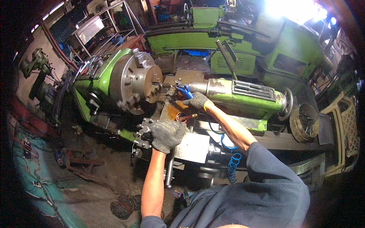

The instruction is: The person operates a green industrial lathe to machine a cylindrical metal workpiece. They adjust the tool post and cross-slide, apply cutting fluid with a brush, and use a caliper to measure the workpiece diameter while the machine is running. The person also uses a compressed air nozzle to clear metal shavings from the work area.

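Left hand (166, 135), gloved, closed over a handwheel (143, 133) on the lathe carriage (194, 146); grip looks full, palm on top. Right hand (197, 101), gloved, reaches further in, fingers curled near a blue-handled tool (184, 90) at the nose of the tailstock (243, 99); whether it actually grips the tool I cannot tell.

Judgement: with one hand feeding, turn the wheel slowly and evenly; keep the right glove and sleeve off the chuck (137, 80), which sits just beyond it, to the left. Cannot tell if the chuck spins.

Below the right forearm, a coiled blue hose (232, 164) hangs off the carriage; could snag. Right of the tailstock, a round rusty tin (304, 122). Farthest from both hands, a second green lathe (228, 41).
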`<state>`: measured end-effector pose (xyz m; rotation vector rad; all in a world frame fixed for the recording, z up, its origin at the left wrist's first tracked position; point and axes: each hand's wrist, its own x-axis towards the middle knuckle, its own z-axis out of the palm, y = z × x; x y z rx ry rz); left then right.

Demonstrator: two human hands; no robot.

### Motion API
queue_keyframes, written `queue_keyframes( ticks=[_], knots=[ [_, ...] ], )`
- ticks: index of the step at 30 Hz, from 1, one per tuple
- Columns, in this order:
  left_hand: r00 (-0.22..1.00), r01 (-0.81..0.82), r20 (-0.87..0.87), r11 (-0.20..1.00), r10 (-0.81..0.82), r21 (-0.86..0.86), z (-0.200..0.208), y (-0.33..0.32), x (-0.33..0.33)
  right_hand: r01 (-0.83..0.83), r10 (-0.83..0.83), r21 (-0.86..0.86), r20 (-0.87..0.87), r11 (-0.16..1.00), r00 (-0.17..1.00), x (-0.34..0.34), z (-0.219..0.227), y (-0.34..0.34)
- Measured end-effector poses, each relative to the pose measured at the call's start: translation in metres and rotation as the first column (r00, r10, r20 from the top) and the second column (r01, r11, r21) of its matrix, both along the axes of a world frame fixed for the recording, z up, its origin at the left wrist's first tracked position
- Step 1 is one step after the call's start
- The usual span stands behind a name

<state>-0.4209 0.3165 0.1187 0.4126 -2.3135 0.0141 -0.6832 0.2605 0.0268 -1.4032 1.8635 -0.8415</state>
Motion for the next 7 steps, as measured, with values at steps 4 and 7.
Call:
queue_keyframes(
  ticks=[4, 7],
  knots=[
    [0.998, -0.038, 0.055, 0.999, 0.036, 0.036, 0.005, 0.006, 0.010, -0.006, 0.019, 0.063, -0.205, 0.998, 0.979, 0.007, 0.056, 0.062],
    [0.992, -0.063, 0.108, 0.997, 0.058, 0.041, -0.006, 0.001, 0.007, 0.007, -0.001, 0.074, -0.081, 0.997, 0.997, 0.003, 0.073, 0.115]
  ],
)
